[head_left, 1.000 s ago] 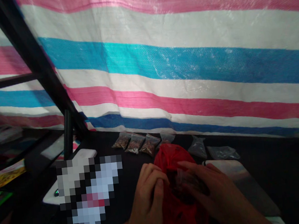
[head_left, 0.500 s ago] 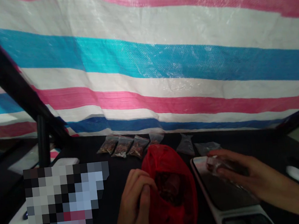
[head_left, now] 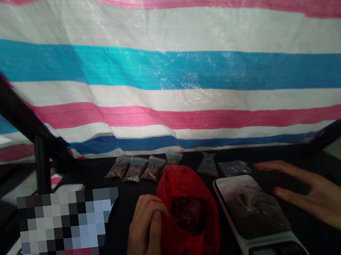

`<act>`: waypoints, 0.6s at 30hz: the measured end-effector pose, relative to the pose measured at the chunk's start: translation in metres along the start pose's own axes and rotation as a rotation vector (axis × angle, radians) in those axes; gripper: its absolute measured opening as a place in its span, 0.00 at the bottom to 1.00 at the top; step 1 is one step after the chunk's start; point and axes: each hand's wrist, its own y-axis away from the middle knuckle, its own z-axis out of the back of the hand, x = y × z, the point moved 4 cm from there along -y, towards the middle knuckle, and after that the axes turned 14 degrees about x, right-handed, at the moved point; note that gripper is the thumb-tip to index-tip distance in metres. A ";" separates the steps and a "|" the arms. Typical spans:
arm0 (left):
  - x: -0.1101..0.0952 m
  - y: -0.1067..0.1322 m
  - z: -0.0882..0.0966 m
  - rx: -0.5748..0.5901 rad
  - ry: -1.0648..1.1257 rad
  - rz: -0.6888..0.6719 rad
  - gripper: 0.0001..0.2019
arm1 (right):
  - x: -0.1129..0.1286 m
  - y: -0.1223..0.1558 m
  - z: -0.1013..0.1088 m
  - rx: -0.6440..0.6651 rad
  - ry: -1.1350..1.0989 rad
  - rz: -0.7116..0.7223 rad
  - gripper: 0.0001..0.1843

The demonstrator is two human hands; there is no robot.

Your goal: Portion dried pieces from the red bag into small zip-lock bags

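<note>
A red plastic bag [head_left: 185, 190] stands open on the dark table, with dark reddish-brown bits inside. My left hand [head_left: 146, 231] is closed on the bag's left rim. Right of it lies a kitchen scale [head_left: 274, 240] with a small clear bag [head_left: 253, 202] of the same bits on its platform. My right hand [head_left: 314, 199] hovers to the right of the scale, fingers stretched out and apart, holding nothing.
Three filled small bags [head_left: 135, 169] lie in a row at the back, beside a few near-empty clear ones [head_left: 223, 166]. A striped tarp [head_left: 182, 69] hangs behind the table. A black frame post [head_left: 41, 165] stands at left, next to a blurred-out patch.
My right hand went from the red bag to the scale, set the small clear bag on the platform, let go and drew away to the right. The left hand stayed on the bag.
</note>
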 end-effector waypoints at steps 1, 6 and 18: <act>0.001 0.000 0.000 -0.010 -0.006 0.005 0.16 | -0.002 0.001 -0.006 0.079 -0.011 -0.003 0.25; 0.005 0.000 0.003 -0.014 -0.054 0.016 0.15 | -0.001 0.003 -0.026 0.256 0.050 -0.018 0.31; -0.001 -0.003 0.009 -0.061 -0.130 -0.019 0.16 | 0.005 0.000 -0.033 0.264 0.115 0.000 0.31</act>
